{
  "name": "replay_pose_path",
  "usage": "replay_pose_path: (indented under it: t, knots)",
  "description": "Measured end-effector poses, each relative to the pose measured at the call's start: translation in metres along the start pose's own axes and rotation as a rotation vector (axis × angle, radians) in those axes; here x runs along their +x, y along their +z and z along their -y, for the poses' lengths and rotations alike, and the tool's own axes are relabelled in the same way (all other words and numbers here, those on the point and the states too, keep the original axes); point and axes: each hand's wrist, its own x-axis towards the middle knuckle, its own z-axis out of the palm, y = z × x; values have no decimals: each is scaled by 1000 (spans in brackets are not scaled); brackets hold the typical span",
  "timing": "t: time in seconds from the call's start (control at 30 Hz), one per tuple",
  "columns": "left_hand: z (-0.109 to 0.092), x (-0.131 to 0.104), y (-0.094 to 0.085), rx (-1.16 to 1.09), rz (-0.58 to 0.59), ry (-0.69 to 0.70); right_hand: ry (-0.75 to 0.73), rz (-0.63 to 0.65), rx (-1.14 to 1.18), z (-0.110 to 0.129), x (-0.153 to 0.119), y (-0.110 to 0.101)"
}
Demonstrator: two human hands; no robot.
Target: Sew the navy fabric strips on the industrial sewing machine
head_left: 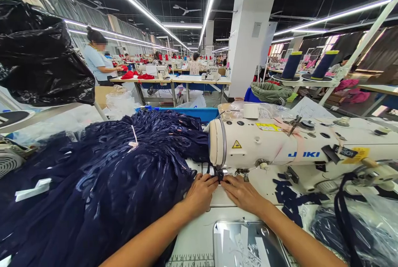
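Both hands rest at the needle area of a white sewing machine (248,134). My left hand (202,192) has its fingers pressed together on a small dark strip (220,175) beside the presser foot. From the other side, my right hand (241,194) holds its fingertips on the same dark piece, thumb tucked near it. The strip is mostly covered by fingertips and the machine head. A large heap of navy fabric (124,184), tied with a pale band (133,144), lies left of my left hand and reaches close to it.
Metal tray with paper labels (248,244) sits at the front edge. Navy scraps (287,200) and a plastic bag (342,229) lie right. A black bag (43,55) hangs upper left; thread cones (292,66) stand behind. A person in light blue (98,61) stands far left.
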Motion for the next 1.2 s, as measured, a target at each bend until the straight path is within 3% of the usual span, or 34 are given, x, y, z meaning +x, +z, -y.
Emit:
replay_pose_path:
  t: [0.57,0.8,0.97,1.2]
  knots:
    - [11,5,4,-64,7,-71,93,23,107,-7,-2,7]
    - [19,14,4,-62,-36,-46,284,-31,244,-18,2,18]
    - [10,14,3,170,-181,-55,356,-59,206,-26,11,34]
    - [-2,11,7,498,-160,-151,221,-29,79,-33,12,31]
